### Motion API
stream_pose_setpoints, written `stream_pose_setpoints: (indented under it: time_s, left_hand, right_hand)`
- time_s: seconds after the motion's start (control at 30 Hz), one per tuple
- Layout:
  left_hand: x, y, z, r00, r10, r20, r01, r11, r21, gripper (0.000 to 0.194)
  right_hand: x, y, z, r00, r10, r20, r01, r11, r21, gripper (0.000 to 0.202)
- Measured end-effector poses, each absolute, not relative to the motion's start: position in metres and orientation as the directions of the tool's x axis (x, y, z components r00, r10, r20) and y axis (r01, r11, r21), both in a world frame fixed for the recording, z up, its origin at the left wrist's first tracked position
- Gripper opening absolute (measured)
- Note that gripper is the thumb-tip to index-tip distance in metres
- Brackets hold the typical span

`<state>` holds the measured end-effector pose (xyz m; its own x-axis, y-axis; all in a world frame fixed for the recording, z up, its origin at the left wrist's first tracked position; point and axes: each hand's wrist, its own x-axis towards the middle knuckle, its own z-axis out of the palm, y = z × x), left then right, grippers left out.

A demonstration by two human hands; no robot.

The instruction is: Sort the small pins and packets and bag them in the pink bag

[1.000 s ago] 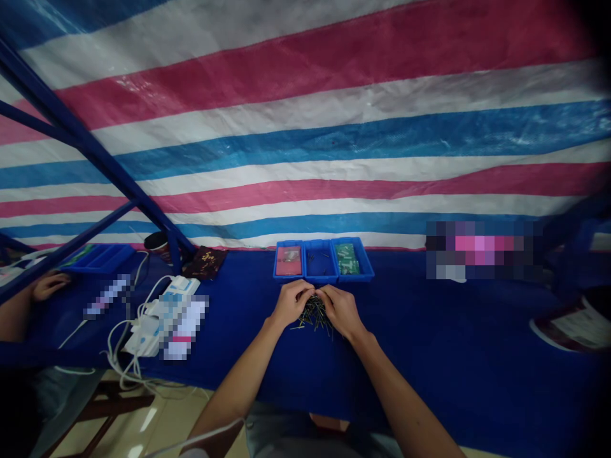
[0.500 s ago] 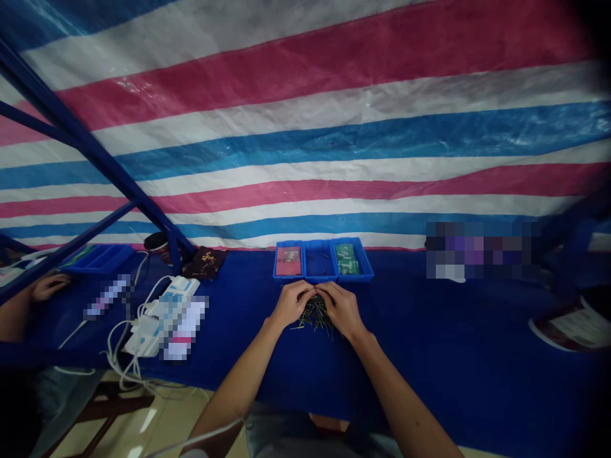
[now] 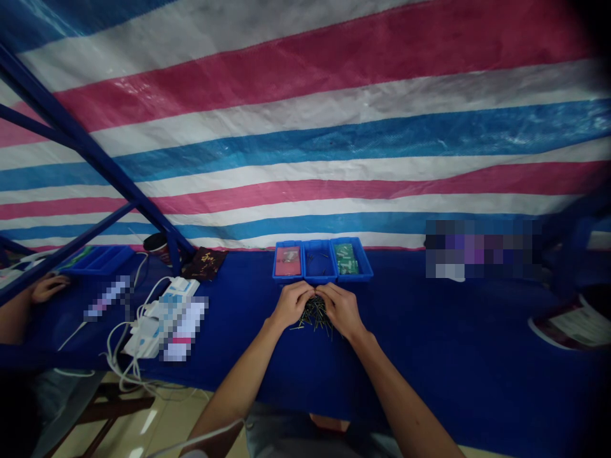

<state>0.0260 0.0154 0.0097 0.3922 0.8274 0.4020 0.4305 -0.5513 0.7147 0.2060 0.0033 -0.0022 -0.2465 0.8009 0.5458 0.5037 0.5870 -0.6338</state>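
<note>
My left hand (image 3: 292,303) and my right hand (image 3: 341,306) meet fingertip to fingertip over a pile of thin, dark, screw-like pieces (image 3: 314,315) on the blue table. Both hands are closed in a pinch. Whatever lies between the fingertips is too small to make out. Just beyond them stands a blue three-compartment tray (image 3: 357,278). A pink packet (image 3: 288,266) fills its left compartment, a few thin pieces lie in the middle one, and a green packet (image 3: 347,259) with pale pieces sits in the right one.
On the left lie a white power strip (image 3: 155,321) with tangled cables, a blurred white item and a dark brown packet (image 3: 206,263). Another person's hand (image 3: 49,287) rests near a second blue tray (image 3: 107,259). A round container (image 3: 570,321) stands at far right, below a striped tarp.
Almost nothing differs. My fingertips shift very slightly against each other; the pile and tray stay where they were.
</note>
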Motion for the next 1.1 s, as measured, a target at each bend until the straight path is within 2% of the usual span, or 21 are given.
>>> stream_pose_setpoints:
  time_s: [0.23,0.4,0.63,0.83,1.1]
  left_hand:
    - [0.0278,0.0148,0.008,0.395,0.815,0.424,0.429,-0.572,0.7,0.029]
    - [0.0282,0.0145,0.007,0.408,0.798,0.443,0.414,-0.595,0.689,0.029]
    - [0.0285,0.0137,0.0062,0.43,0.786,0.445,0.435,-0.612,0.661,0.031]
    - [0.0278,0.0148,0.0073,0.369,0.823,0.432,0.484,-0.567,0.666,0.029]
    - [0.0275,0.0153,0.0069,0.352,0.833,0.426,0.472,-0.551,0.688,0.028]
  right_hand:
    - [0.2023,-0.0005,0.0036,-0.259,0.843,0.472,0.567,0.528,-0.632,0.027]
    - [0.1987,-0.0016,0.0026,-0.228,0.86,0.456,0.638,0.486,-0.597,0.035]
    - [0.2009,0.0007,-0.0045,-0.211,0.869,0.447,0.64,0.468,-0.609,0.044]
    - [0.2054,0.0,0.0036,-0.249,0.824,0.509,0.56,0.551,-0.619,0.021]
    - [0.204,0.0021,0.0032,-0.235,0.792,0.563,0.544,0.588,-0.599,0.027]
